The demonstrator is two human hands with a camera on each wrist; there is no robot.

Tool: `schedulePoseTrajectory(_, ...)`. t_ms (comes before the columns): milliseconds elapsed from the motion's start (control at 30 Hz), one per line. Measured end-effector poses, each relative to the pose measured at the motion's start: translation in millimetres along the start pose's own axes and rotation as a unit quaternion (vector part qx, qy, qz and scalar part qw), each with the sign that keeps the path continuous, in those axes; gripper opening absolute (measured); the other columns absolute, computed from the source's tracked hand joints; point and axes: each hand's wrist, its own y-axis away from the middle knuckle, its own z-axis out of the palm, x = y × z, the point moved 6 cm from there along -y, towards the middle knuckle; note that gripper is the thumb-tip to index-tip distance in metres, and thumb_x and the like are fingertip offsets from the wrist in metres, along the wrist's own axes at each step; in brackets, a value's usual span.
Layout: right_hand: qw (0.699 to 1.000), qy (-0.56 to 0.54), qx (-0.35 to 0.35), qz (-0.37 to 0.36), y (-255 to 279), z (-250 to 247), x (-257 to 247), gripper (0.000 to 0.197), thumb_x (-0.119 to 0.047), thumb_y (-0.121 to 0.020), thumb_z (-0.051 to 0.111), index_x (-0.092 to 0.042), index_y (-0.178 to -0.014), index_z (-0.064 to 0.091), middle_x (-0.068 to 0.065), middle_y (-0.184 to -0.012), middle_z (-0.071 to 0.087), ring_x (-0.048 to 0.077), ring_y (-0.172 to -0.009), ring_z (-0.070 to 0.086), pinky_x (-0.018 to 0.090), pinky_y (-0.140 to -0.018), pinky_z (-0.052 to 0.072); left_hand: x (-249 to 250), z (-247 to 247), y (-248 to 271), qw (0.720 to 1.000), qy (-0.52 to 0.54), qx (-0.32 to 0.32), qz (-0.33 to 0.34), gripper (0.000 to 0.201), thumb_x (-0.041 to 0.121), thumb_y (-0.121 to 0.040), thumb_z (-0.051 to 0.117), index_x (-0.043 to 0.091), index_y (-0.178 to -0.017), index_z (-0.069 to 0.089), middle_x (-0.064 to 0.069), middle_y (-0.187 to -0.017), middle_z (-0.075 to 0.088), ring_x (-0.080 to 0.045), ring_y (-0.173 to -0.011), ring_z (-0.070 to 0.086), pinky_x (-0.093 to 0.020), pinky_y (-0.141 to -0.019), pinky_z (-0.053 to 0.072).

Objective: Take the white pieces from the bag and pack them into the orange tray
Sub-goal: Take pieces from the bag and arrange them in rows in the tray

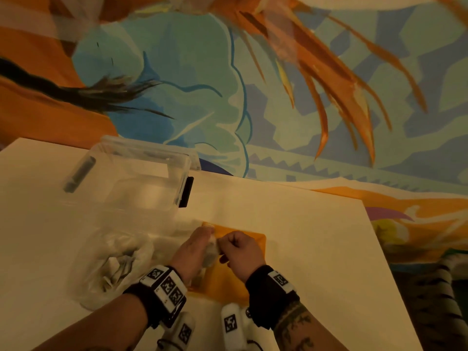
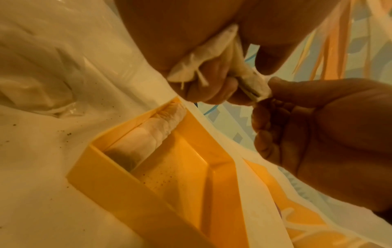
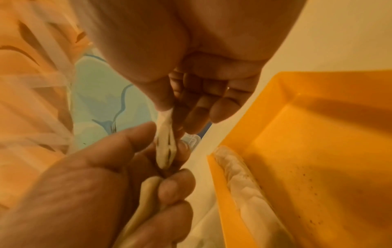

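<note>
head view: both hands meet above the orange tray (image 1: 255, 239), which lies on the pale table (image 1: 304, 224) close to the person. left hand (image 1: 195, 249) and right hand (image 1: 240, 252) share one white piece (image 1: 211, 250) between them; it sits in the gap between the two hands, over the tray's left part. clear plastic bag (image 1: 114, 264) lies crumpled on the table just left of the left hand, with more white pieces inside. a clear lidded box (image 1: 141, 178) stands farther back on the table, a dark marker (image 1: 79, 174) resting on it. left wrist view: left grip is curled round the white piece (image 2: 212, 67), a thin string hanging from it; right hand (image 2: 318, 134) pinches its far end between thumb and fingertip. below, the orange tray (image 2: 191, 176) holds one packed white piece (image 2: 148, 134) lying along its left wall, touching it; dark specks on the tray floor. bag plastic (image 2: 53, 67) lies beside the tray. right wrist view: right grip (image 3: 191, 83) pinches the top end of the white piece (image 3: 166, 142), remaining fingers loosely bent; left hand (image 3: 106, 193) grasps the lower end. orange tray (image 3: 318, 117) to the right, packed white piece (image 3: 244, 184) along its near wall.
</note>
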Motion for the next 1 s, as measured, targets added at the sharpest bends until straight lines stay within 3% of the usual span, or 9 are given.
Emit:
schedulePoseTrajectory(33,1.0,-0.021,0.008,-0.002,-0.3,-3.1,-0.3,0.021,-0.03,-0.096,0.057,-0.018,-0.079,0.059,0.0,-0.077,0.07,0.011,-0.063,0.065,0.024,-0.057,0.047,4.2,0.2,2.3,1.0,-0.015,0.0,0.018,0.028,0.047,-0.098,0.043,0.03,-0.108,0.063,0.001,-0.084,0.061,-0.016,-0.067,0.054,-0.027,-0.057,0.04)
schedulePoseTrajectory(100,0.999,-0.04,0.021,-0.009,-0.4,-8.9,-1.8,0.019,-0.028,-0.098,0.054,-0.015,-0.084,0.059,0.001,-0.078,0.069,0.012,-0.065,0.065,0.024,-0.057,0.046,7.4,-0.3,4.4,0.997,-0.045,-0.007,0.061,0.013,0.028,-0.096,0.058,0.018,-0.095,0.066,0.005,-0.067,0.06,-0.015,-0.058,0.05,-0.029,-0.055,0.04)
schedulePoseTrajectory(233,0.997,-0.036,0.04,-0.048,1.5,-15.7,-7.2,0.016,-0.024,-0.097,0.057,-0.015,-0.085,0.061,0.004,-0.078,0.068,0.012,-0.065,0.063,0.02,-0.058,0.046,4.1,-6.7,6.5,0.993,-0.071,-0.019,0.094,0.008,0.025,-0.088,0.072,0.019,-0.093,0.072,0.0,-0.091,0.076,-0.018,-0.09,0.07,-0.038,-0.087,0.054)
schedulePoseTrajectory(333,0.996,-0.043,0.043,-0.069,2.1,-14.2,-4.3,0.009,-0.028,-0.091,0.066,-0.02,-0.086,0.066,0.0,-0.081,0.07,0.013,-0.073,0.064,0.024,-0.065,0.051,11.3,-8.4,8.7,0.99,-0.06,0.003,0.124,0.005,0.015,-0.088,0.072,0.018,-0.084,0.072,-0.001,-0.086,0.077,-0.009,-0.081,0.07,-0.031,-0.082,0.053)
schedulePoseTrajectory(433,0.996,0.003,0.028,-0.083,1.0,-7.4,1.4,0.008,-0.033,-0.087,0.069,-0.029,-0.08,0.068,-0.003,-0.079,0.07,0.011,-0.073,0.063,0.031,-0.071,0.053,10.2,-12.9,10.2,0.991,-0.049,0.005,0.127,0.014,0.01,-0.085,0.073,0.021,-0.078,0.074,-0.004,-0.084,0.077,-0.013,-0.081,0.07,-0.035,-0.083,0.053)
schedulePoseTrajectory(600,0.996,-0.014,0.046,-0.069,-1.9,-5.3,9.8,0.009,-0.027,-0.089,0.068,-0.025,-0.08,0.069,-0.006,-0.074,0.069,0.01,-0.07,0.063,0.03,-0.071,0.053,-3.7,-34.3,4.6,0.987,-0.096,0.063,0.112,0.007,0.024,-0.091,0.068,0.028,-0.091,0.072,0.004,-0.09,0.075,-0.011,-0.082,0.066,-0.024,-0.074,0.049)
schedulePoseTrajectory(733,0.995,0.095,0.008,-0.017,-7.5,7.9,39.3,0.013,-0.038,-0.088,0.065,-0.028,-0.08,0.063,-0.004,-0.077,0.07,0.018,-0.074,0.066,0.039,-0.074,0.056,-24.6,-63.0,-5.0,0.973,-0.18,0.137,0.054,0.012,0.031,-0.094,0.059,0.029,-0.085,0.066,0.007,-0.085,0.071,-0.015,-0.087,0.065,-0.032,-0.085,0.05)
schedulePoseTrajectory(833,0.987,0.157,-0.039,0.027,-8.4,27.4,60.3,0.014,-0.04,-0.087,0.066,-0.031,-0.08,0.058,-0.003,-0.085,0.07,0.019,-0.08,0.067,0.031,-0.071,0.056,-43.3,-63.9,-11.8,0.958,-0.27,0.098,0.005,0.006,0.036,-0.091,0.063,0.029,-0.092,0.062,0.007,-0.092,0.066,-0.015,-0.09,0.063,-0.029,-0.084,0.049)
schedulePoseTrajectory(1000,0.963,0.235,-0.102,0.077,-13.1,58.6,75.9,0.014,-0.041,-0.087,0.061,-0.031,-0.078,0.056,0.001,-0.094,0.07,0.021,-0.087,0.066,0.033,-0.073,0.056,-66.2,-55.4,-12.4,0.937,-0.345,0.033,-0.048,0.036,0.045,-0.086,0.068,0.029,-0.116,0.058,0.007,-0.098,0.058,-0.011,-0.09,0.058,-0.024,-0.081,0.046)
